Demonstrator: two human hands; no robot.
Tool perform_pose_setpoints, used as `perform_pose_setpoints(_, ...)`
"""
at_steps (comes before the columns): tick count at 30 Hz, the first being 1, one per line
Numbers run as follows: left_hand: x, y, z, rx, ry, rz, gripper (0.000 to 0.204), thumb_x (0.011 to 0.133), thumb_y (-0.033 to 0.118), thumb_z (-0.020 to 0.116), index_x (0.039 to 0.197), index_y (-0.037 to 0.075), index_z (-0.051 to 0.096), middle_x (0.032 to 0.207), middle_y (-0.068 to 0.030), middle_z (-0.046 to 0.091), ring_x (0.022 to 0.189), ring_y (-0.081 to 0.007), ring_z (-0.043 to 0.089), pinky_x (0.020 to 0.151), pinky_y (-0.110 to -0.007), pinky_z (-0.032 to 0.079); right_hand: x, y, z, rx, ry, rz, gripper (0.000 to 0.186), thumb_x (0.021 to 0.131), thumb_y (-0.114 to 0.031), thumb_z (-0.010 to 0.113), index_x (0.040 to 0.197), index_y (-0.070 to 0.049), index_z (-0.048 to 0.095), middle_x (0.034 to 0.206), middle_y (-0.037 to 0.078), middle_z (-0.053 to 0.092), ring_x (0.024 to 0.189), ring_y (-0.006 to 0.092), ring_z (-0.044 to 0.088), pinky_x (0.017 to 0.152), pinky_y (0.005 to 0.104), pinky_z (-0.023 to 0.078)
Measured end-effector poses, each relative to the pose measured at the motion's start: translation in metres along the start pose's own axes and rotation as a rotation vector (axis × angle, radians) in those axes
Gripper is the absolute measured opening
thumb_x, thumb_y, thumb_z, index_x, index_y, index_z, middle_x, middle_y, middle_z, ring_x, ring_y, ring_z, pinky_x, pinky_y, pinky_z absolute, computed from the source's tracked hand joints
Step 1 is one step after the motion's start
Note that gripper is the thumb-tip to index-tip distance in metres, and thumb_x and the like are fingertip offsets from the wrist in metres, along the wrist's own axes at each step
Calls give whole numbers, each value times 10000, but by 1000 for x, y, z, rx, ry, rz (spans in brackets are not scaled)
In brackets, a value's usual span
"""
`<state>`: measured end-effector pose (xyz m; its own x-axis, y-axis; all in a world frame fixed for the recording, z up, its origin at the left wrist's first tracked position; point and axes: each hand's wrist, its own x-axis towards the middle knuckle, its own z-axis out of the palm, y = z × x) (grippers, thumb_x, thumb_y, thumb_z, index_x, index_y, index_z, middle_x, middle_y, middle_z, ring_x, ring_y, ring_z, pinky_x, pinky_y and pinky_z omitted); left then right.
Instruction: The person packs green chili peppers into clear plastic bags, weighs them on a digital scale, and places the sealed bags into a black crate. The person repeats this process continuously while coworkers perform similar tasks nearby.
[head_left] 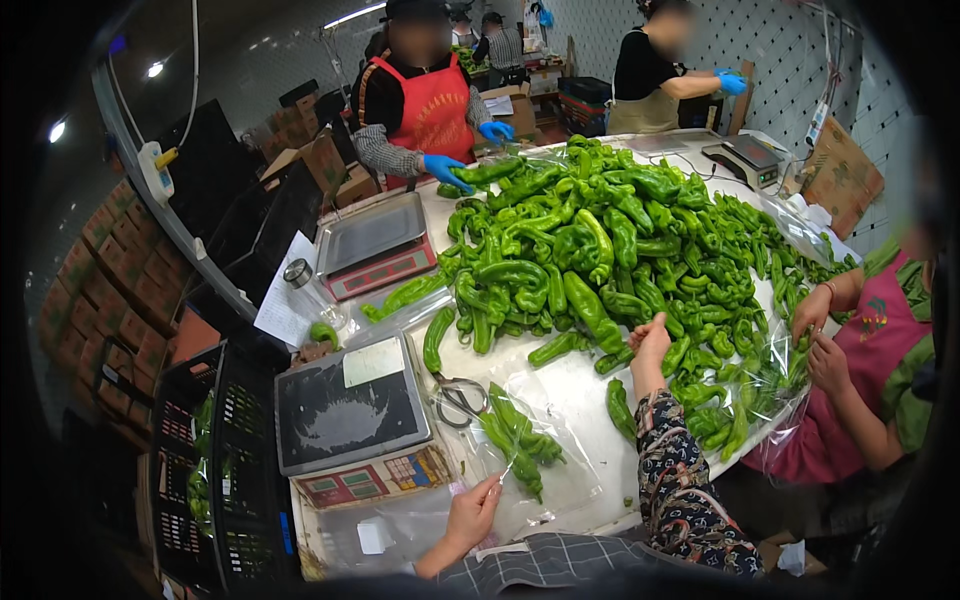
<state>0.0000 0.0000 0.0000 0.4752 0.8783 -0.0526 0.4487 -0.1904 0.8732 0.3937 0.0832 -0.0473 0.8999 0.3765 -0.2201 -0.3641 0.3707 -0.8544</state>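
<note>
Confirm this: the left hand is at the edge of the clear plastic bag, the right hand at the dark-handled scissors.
The right hand is wrong: the head view shows it at the heap of glossy green peppers. The left hand is at the edge of the clear plastic bag.

Looks down and forward from the person's head, through the left of two side-by-side fisheye cameras. Hangs close above the near edge of the table (622, 470), with the left hand (473, 513) and right hand (651, 347) at near range. Reaches across to a person in a red apron (428, 112) on the far side, and on to the tiled wall (775, 65) well behind. Takes in a very wide field, bending straight edges toward the rim. Shows upright and unmirrored.
</note>
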Motion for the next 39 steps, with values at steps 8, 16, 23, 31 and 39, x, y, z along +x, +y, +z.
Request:
perform_pose_setpoints(8,6,-2,3,-45,-48,55,297,854,203,564,1129,94,577,573,-109,532,468,-144,470,487,-264,414,-9,15,-11,-798,-172,-650,485,725,-178,665,1152,-40,480,1102,104,531,995,226,501,860,352,394)
perform_pose_setpoints(16,14,19,-11,164,-176,174,309,848,224,568,1154,178,577,621,-144,563,482,-160,510,501,-280,428,-27,19,-1,-680,-580,-253,541,744,-188,668,1195,0,437,955,104,614,808,180,585,688,278,463)
perform_pose_setpoints(23,31,11,5,-426,-172,-69,327,912,229,484,1142,10,561,784,-55,626,639,-69,507,619,-232,430,-134,-96,-101,-284,-1222,466,532,636,-135,714,1108,22,526,921,77,610,777,151,591,686,280,491)
perform_pose_setpoints(31,26,29,22,-262,-216,147,300,914,162,478,1162,7,547,709,-3,569,643,-40,458,609,-191,402,-233,-62,-102,-750,-983,479,558,708,-165,712,1188,-6,476,975,64,606,851,147,574,736,270,462)
perform_pose_setpoints(39,15,23,11,-264,-78,100,266,900,121,484,1133,28,574,881,-84,660,725,-94,572,663,-245,464,-248,26,-28,-983,-1049,-658,500,758,-202,644,1193,-22,475,1050,195,571,956,325,546,834,358,436)
